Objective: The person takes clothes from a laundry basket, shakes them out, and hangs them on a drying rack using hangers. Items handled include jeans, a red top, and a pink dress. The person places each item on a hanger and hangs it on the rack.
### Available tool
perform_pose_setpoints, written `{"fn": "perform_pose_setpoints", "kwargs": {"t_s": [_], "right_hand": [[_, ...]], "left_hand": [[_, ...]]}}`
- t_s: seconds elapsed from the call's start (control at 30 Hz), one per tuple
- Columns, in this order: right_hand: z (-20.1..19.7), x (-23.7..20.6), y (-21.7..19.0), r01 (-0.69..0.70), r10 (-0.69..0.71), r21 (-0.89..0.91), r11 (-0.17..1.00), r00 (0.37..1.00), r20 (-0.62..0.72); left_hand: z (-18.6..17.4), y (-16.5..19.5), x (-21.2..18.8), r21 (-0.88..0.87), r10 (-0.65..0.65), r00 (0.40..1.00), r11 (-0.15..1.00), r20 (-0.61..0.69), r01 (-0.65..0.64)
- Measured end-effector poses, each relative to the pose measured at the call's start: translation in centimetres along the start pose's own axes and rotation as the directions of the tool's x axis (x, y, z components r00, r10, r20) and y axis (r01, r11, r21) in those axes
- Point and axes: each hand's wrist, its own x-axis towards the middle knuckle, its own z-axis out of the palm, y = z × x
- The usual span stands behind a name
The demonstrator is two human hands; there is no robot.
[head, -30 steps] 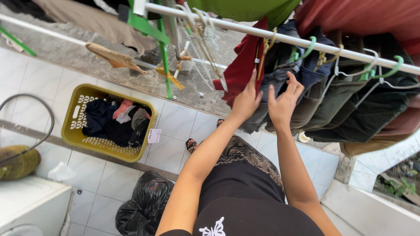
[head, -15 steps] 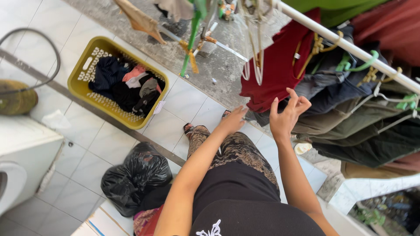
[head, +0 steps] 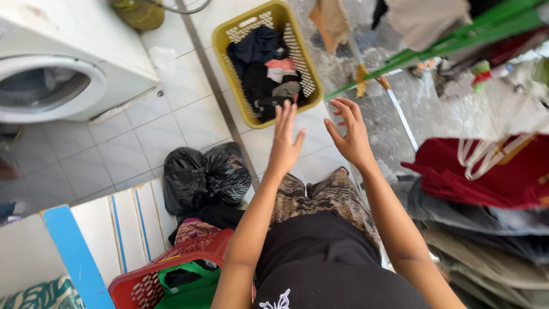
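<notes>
As we look down, both arms stretch forward over the tiled floor (head: 143, 131). Our left hand (head: 284, 143) is flat, palm down, fingers straight and close together, holding nothing. Our right hand (head: 350, 133) is cupped, fingers spread and slightly curled, also empty. Just beyond the fingertips sits the yellow basket (head: 229, 43), a slotted plastic tub on the floor, angled away from us, full of crumpled dark clothes (head: 260, 68) with a pink piece among them.

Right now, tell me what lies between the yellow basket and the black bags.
In the head view, only bare white floor tiles and a dark floor strip separate the yellow basket from the black bags.
</notes>
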Motion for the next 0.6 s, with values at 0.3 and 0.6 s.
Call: {"fn": "perform_pose_setpoints", "kwargs": {"t_s": [0.3,0.6], "right_hand": [[16.8,12.8,16.1,-0.128,0.144,-0.068,0.989,0.920,0.364],[33.8,24.4,32.9,-0.005,0.117,-0.239,0.971,0.881,0.458]], "left_hand": [[-5.0,-16.2,2.2,0.260,-0.325,0.925,0.892,-0.198,0.369],[2.5,-30.3,8.2,0.133,-0.700,0.695,0.682,-0.166,0.719]]}}
